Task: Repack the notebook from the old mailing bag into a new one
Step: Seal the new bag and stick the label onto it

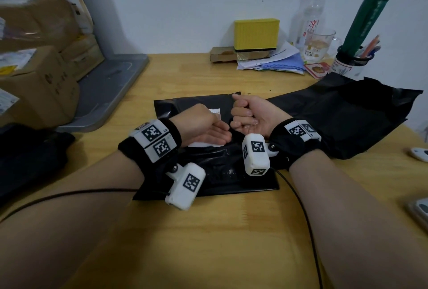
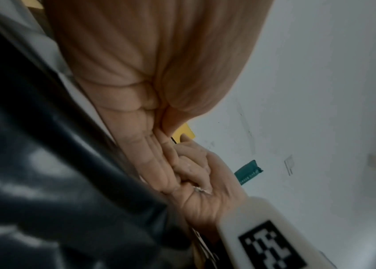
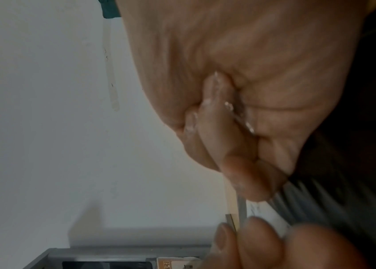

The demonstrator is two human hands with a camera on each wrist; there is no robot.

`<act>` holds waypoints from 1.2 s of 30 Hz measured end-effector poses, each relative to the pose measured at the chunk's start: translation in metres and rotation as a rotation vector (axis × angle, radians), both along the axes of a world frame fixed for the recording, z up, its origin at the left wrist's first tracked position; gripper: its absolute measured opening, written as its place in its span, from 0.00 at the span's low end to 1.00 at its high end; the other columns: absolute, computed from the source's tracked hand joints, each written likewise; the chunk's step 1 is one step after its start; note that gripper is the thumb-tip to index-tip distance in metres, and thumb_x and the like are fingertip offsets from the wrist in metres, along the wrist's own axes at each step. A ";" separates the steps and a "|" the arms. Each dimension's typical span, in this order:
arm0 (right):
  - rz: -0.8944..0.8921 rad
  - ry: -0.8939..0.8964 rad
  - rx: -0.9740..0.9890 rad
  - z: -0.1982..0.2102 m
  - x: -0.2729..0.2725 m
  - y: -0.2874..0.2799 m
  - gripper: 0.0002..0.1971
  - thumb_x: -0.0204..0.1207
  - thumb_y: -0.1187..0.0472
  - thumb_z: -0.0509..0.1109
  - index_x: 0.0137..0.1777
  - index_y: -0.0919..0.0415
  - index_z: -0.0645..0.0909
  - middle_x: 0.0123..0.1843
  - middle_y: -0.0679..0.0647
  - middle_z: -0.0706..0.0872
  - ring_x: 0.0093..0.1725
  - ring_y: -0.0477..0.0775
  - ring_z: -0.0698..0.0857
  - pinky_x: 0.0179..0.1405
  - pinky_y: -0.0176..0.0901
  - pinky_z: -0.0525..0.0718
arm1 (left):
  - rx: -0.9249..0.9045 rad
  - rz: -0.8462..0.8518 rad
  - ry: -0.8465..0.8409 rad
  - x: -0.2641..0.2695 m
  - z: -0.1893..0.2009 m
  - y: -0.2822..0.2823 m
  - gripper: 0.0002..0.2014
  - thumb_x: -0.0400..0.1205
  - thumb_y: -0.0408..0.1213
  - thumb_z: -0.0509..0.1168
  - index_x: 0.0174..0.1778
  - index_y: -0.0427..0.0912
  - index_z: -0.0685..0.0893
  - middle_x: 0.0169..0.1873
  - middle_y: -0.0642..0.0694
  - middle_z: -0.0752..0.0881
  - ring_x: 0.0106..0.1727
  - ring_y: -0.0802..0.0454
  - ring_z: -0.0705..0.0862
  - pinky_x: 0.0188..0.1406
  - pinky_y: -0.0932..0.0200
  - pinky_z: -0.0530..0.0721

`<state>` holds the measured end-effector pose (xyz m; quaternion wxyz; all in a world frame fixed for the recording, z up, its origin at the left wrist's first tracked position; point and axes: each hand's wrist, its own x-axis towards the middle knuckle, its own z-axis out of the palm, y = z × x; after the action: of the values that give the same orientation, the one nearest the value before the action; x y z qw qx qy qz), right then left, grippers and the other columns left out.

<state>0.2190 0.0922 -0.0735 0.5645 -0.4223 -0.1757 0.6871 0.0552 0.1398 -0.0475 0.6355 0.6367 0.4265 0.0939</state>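
A flat black mailing bag [image 1: 196,103] with a white label [image 1: 203,144] lies in the middle of the wooden table [image 1: 208,242]. My left hand [image 1: 206,126] rests edge-down on the label with its fingers straight [image 2: 136,72]. Right beside it, my right hand [image 1: 247,115] is curled into a fist over the bag's right part, and nothing shows inside the fist [image 3: 228,109]. A second, crumpled black bag [image 1: 347,112] spreads out to the right. No notebook is in sight. Black film [image 2: 44,163] fills the left wrist view's left side.
Cardboard boxes [image 1: 34,84] and a grey tray [image 1: 111,89] stand at the left. A yellow box [image 1: 256,33], papers [image 1: 273,59], a glass mug [image 1: 320,43] and a pen cup [image 1: 349,61] line the back wall. Black cloth [image 1: 27,161] lies front left. A cable [image 1: 301,207] crosses the front.
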 end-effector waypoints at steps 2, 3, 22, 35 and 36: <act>-0.003 -0.014 -0.004 0.001 -0.001 -0.001 0.30 0.91 0.52 0.56 0.21 0.53 0.67 0.15 0.47 0.61 0.11 0.46 0.58 0.21 0.37 0.75 | 0.029 -0.001 -0.001 -0.001 0.000 -0.005 0.19 0.92 0.35 0.53 0.47 0.27 0.84 0.38 0.33 0.90 0.36 0.46 0.91 0.43 0.58 0.92; -0.004 -0.022 -0.006 0.001 -0.002 -0.001 0.30 0.91 0.52 0.56 0.21 0.53 0.67 0.15 0.47 0.61 0.11 0.46 0.58 0.21 0.37 0.75 | 0.037 -0.007 0.002 -0.002 0.000 -0.007 0.19 0.92 0.35 0.53 0.47 0.27 0.84 0.38 0.33 0.90 0.36 0.46 0.91 0.42 0.58 0.92; -0.039 -0.474 0.012 0.022 -0.043 -0.013 0.24 0.91 0.53 0.57 0.30 0.52 0.64 0.18 0.47 0.62 0.14 0.48 0.59 0.34 0.46 0.77 | 0.009 -0.053 0.215 -0.040 0.007 -0.035 0.18 0.93 0.38 0.47 0.48 0.33 0.79 0.32 0.38 0.90 0.34 0.45 0.90 0.28 0.57 0.90; -0.151 -0.513 -0.014 0.020 -0.065 -0.069 0.25 0.91 0.54 0.57 0.29 0.53 0.63 0.18 0.48 0.61 0.15 0.49 0.58 0.36 0.44 0.80 | 0.028 0.078 0.208 -0.095 0.006 -0.040 0.16 0.92 0.40 0.49 0.58 0.36 0.79 0.41 0.36 0.93 0.39 0.41 0.91 0.32 0.56 0.87; -0.156 -0.495 -0.010 0.021 -0.066 -0.072 0.25 0.91 0.53 0.58 0.28 0.53 0.63 0.19 0.49 0.61 0.15 0.49 0.58 0.37 0.45 0.81 | 0.015 0.057 0.220 -0.098 0.008 -0.040 0.16 0.92 0.40 0.49 0.58 0.35 0.79 0.42 0.35 0.93 0.40 0.41 0.91 0.34 0.56 0.88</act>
<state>0.1532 0.0201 -0.0529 0.5537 -0.5926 -0.2720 0.5179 -0.0431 0.0999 -0.0396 0.5770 0.6355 0.5111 0.0447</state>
